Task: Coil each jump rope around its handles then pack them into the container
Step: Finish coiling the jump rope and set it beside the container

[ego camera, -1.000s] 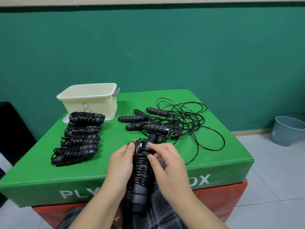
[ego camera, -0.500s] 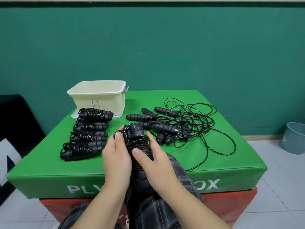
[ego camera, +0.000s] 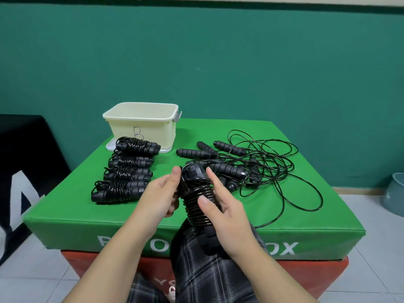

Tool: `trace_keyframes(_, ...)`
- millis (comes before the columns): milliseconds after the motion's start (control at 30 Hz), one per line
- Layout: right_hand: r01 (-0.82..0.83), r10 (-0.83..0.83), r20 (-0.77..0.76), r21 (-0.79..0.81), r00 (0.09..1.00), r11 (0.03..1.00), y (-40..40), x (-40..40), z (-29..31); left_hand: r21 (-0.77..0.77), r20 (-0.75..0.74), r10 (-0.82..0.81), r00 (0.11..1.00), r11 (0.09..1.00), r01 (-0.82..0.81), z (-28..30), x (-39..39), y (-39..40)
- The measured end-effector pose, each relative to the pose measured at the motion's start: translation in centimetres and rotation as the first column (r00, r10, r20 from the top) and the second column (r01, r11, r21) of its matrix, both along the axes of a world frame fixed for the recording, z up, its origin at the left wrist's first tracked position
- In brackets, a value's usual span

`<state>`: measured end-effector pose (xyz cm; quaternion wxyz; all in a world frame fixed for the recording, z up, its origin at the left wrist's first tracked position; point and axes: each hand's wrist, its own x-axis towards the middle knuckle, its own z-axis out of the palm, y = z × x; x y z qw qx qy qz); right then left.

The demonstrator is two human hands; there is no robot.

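The coiled rope [ego camera: 197, 202] stands nearly upright between both hands, above the person's lap at the near edge of the green box [ego camera: 72, 213]. Its two handles are held together as one core, and the cord is wound round them in close turns from the middle down; the handle caps stick up bare at the top.

The left hand [ego camera: 158, 197] clamps the bundle from its side, thumb reaching up by the caps, probably to keep the handles from sliding apart. The right hand [ego camera: 225, 206] is closed on the other side, thumb pressed across the turns and forefinger up along the top, which looks like a way to pin the last turns so they do not spring loose. Where the cord's end sits cannot be made out.

Four finished bundles [ego camera: 126, 170] lie in a column on the left of the box, side by side, the farthest one touching the front of the tub [ego camera: 142, 125]. That order suggests they are being staged beside the tub and packed later; the tub's inside is not visible from here.

To the right, behind the hands, the loose ropes [ego camera: 258, 169] lie in a tangle, handles pointing left toward the person and cords spilling in loops toward the right edge, within easy reach for the next pick. A grey bin [ego camera: 393, 193] stands on the floor well apart.
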<state>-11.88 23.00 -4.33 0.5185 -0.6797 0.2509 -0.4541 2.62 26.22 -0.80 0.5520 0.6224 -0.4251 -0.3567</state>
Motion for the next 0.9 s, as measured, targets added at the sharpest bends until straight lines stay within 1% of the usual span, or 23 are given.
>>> trace_keyframes(67,-0.003,0.003,0.018,0.007,1.0,1.0,0.1,-0.1,-0.1,-0.016,0.052,-0.044,0.998,0.999,0.045,0.2,0.3,0.3)
trace_keyframes(167,0.011,-0.011,-0.004,-0.004,1.0,1.0,0.3,0.3,-0.3,-0.07,0.153,-0.041,0.987,0.996,0.052,0.3,0.9,0.7)
trace_keyframes(233,0.035,-0.037,-0.03,-0.044,0.999,0.998,0.5,0.5,-0.3,-0.135,0.318,0.029,0.948,0.991,0.015,0.1,1.3,1.0)
trace_keyframes(267,0.049,-0.052,-0.045,-0.066,0.998,0.997,0.6,0.6,-0.2,-0.166,0.422,0.084,0.902,0.986,-0.015,0.0,1.5,1.3)
trace_keyframes(300,0.065,-0.071,-0.061,-0.09,0.996,0.994,0.7,0.7,-0.2,-0.196,0.528,0.14,0.838,0.98,-0.04,-0.1,1.6,1.6)
trace_keyframes(333,0.081,-0.09,-0.078,-0.115,0.993,0.99,0.8,0.8,0.0,-0.224,0.639,0.188,0.746,0.973,-0.053,0.0,1.6,1.9)
trace_keyframes(400,0.115,-0.131,-0.109,-0.145,0.985,0.983,0.9,0.9,0.2,-0.311,0.822,0.285,0.493,0.95,-0.031,0.5,1.6,2.5)
trace_keyframes(433,0.127,-0.147,-0.127,-0.153,0.981,0.98,0.8,1.0,0.2,-0.351,0.862,0.32,0.392,0.936,0.008,0.8,1.5,2.8)
trace_keyframes(467,0.135,-0.157,-0.143,-0.158,0.977,0.978,0.7,1.0,0.3,-0.375,0.879,0.337,0.337,0.926,0.051,1.0,1.3,3.0)
trace_keyframes(500,0.141,-0.167,-0.158,-0.166,0.973,0.976,0.6,1.1,0.4,-0.392,0.885,0.349,0.309,0.916,0.087,1.0,1.1,3.0)
trace_keyframes(533,0.15,-0.179,-0.167,-0.174,0.97,0.973,0.5,1.1,0.5,-0.407,0.884,0.358,0.299,0.905,0.12,1.0,0.8,3.0)
trace_keyframes(667,0.154,-0.186,-0.176,-0.179,0.967,0.972,0.0,1.0,0.8,-0.459,0.867,0.391,0.309,0.868,0.19,0.7,-0.3,2.9)
trace_keyframes(700,0.141,-0.169,-0.175,-0.162,0.97,0.977,-0.1,1.0,1.0,-0.459,0.864,0.387,0.321,0.867,0.192,0.7,-0.3,2.8)
trace_keyframes(733,0.13,-0.152,-0.166,-0.137,0.974,0.982,-0.2,0.9,1.1,-0.464,0.852,0.381,0.36,0.867,0.182,0.7,-0.3,2.6)
trace_keyframes(767,0.123,-0.137,-0.14,-0.108,0.981,0.987,-0.3,1.0,1.1,-0.472,0.817,0.366,0.446,0.868,0.152,0.6,-0.2,2.5)
trace_keyframes(833,0.122,-0.128,-0.09,-0.066,0.988,0.99,-0.5,1.0,0.9,-0.442,0.658,0.279,0.699,0.895,0.059,0.0,-0.1,2.4)
trace_keyframes(867,0.121,-0.125,-0.072,-0.056,0.99,0.991,-0.5,1.0,0.8,-0.409,0.563,0.242,0.79,0.912,0.012,-0.4,-0.1,2.3)
trace_keyframes(900,0.122,-0.126,-0.065,-0.053,0.99,0.991,-0.5,0.9,0.6,-0.372,0.476,0.223,0.851,0.928,-0.035,-0.8,-0.1,2.2)
